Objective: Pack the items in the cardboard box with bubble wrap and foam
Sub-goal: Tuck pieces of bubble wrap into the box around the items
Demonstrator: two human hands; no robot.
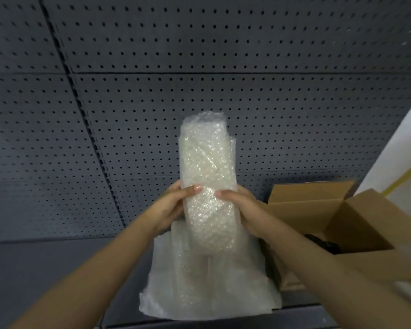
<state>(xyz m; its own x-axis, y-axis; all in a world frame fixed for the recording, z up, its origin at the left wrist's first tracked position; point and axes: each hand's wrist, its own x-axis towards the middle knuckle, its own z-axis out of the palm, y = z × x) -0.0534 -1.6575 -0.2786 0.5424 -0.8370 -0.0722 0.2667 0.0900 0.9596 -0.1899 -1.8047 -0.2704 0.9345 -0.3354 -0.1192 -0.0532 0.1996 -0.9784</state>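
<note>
Forearms are reaching in from the bottom; left hand (pixel 170 205) and right hand (pixel 239 207) are both gripping the bubble-wrapped bundle (pixel 208 184), holding it upright at centre frame above loose bubble wrap (pixel 199 286) on the counter (pixel 57 269). Cardboard box (pixel 330 217) is sitting open, lower right. Risk: slick wrap slipping or unrolling during transfer.
</note>
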